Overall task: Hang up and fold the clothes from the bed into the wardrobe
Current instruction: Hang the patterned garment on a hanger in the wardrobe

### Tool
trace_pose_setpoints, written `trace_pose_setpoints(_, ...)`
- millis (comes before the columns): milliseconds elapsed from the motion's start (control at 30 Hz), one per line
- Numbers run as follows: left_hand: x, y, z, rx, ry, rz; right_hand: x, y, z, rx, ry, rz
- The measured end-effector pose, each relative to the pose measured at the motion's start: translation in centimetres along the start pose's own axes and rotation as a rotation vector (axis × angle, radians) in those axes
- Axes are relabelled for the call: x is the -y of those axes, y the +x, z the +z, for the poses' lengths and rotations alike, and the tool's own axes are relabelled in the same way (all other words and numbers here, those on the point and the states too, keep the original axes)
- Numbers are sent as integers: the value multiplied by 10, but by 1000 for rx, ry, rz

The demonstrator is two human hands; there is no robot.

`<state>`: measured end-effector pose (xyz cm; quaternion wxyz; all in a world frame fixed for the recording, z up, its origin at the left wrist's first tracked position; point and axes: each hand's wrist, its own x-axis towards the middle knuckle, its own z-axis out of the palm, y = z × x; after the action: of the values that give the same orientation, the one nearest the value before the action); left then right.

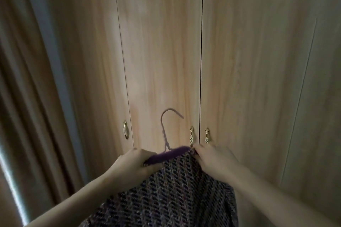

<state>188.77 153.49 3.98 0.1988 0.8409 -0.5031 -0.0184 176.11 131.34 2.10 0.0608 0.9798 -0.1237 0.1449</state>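
Hands, left (135, 162) and right (212, 160), clamped on hangered garment (177, 190), wardrobe (162, 61) doors shut

pale wood-grain wardrobe doors (162, 57): laminate or veneer look, smooth, faint sheen
small gold-coloured drop handles (191, 135): shiny metal
purple hanger (168, 154): velvety matt bar, thin wire-like hook
dark diagonal-patterned knit garment (175, 195): coarse, open-textured cloth, matt
brown curtain (27, 97): soft folded cloth

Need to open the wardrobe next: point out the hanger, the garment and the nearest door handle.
hanger (167, 156): head view, purple shoulder bar.
garment (173, 195): head view, middle of the knit.
door handle (191, 135): head view, its oval plate.
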Motion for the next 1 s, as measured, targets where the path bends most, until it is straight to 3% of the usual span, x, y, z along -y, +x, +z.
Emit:
trace_pose_setpoints(200, 36, 61, 18, 41, 45, 31, -27, 52, 36, 86, 89, 51)
trace_pose_setpoints(633, 108, 188, 52, 109, 156, 238, -73, 132, 107, 462, 456, 244)
trace_pose_setpoints(700, 119, 193, 60, 121, 144, 236, -81, 143, 120, 426, 520, 377)
trace_pose_setpoints(767, 130, 194, 67, 114, 137, 227, -96, 155, 142, 287, 510, 563)
trace_pose_setpoints(900, 145, 190, 76, 93, 104, 188, -109, 178, 171, 120, 357, 805)
trace_pose_setpoints(1000, 151, 185, 78, 72, 95, 144, -108, 187, 179, 68, 159, 869)
